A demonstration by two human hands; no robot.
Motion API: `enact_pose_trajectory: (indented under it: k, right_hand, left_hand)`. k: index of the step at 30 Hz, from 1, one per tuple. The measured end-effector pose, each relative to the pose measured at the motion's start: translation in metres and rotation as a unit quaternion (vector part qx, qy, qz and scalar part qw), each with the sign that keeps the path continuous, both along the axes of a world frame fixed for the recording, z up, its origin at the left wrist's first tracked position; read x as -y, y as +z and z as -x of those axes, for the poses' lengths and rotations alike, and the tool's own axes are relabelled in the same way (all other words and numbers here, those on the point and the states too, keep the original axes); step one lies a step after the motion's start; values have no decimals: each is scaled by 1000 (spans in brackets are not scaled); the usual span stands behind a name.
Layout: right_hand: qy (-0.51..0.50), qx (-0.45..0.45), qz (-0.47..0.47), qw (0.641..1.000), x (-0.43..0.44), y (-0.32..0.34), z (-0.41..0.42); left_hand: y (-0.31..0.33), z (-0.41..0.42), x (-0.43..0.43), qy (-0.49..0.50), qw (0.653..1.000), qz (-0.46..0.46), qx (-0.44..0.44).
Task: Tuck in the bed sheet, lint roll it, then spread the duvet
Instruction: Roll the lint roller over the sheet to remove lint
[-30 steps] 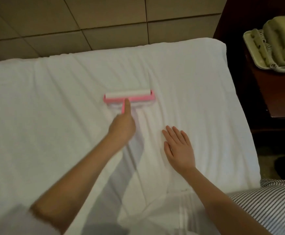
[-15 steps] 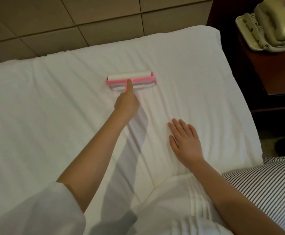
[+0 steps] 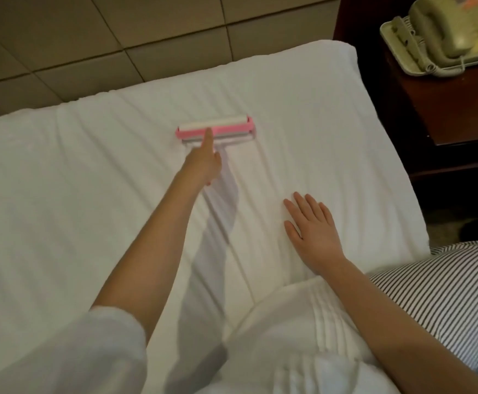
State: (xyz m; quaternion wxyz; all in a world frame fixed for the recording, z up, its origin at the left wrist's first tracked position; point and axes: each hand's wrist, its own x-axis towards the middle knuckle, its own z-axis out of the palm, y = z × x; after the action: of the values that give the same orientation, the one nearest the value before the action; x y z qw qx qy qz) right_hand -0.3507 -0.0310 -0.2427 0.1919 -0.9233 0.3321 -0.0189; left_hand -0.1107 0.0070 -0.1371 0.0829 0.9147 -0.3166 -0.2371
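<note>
Our lint roller (image 3: 215, 127) farther up the bed sheet (image 3: 90, 194), left hand (image 3: 203, 163) tight round its handle, right hand (image 3: 311, 226) flat, fingers straight.

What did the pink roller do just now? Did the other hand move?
The left hand, gripping the lint roller, pushed it farther up the bed sheet, away from the person toward the far edge. Nothing was picked up or let go. The right hand stayed flat on the sheet.

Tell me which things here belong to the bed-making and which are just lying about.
Job: lint roller, gripped by left hand; bed sheet, pressed by right hand.
Lying about: telephone; nightstand beneath it.
</note>
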Motion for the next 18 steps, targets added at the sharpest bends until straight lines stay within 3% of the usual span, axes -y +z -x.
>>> enact_pose_trajectory:
  k: [4, 11, 18]
  right_hand:
    - [-8, -10, -23, 1000, 0, 6, 5]
    - [-18, -7, -40, 999, 1, 9, 6]
    - [-23, -21, -53, 998, -3, 14, 11]
  left_hand:
    - [22, 11, 9, 5, 999, -48, -18]
    - [19, 108, -104, -26, 996, -83, -36]
    - [-2, 21, -29, 22, 999, 46, -9]
